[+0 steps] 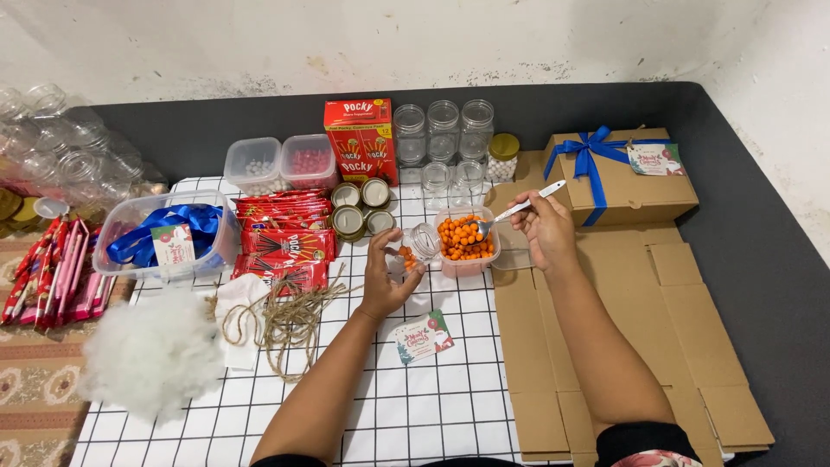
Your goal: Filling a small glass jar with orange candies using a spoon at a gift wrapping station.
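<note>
left hand fingers pinching small clear jar, tilted mouth-first toward tub of orange balls mid-counter; right hand fingers pinching metal spoon, dipping in.

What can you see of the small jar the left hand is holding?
The small jar is clear, glass or plastic by its look, lidless and tipped on its side, mouth toward the tub of orange balls. A few orange balls lie inside. The left hand grips it above the checked cloth.
</note>
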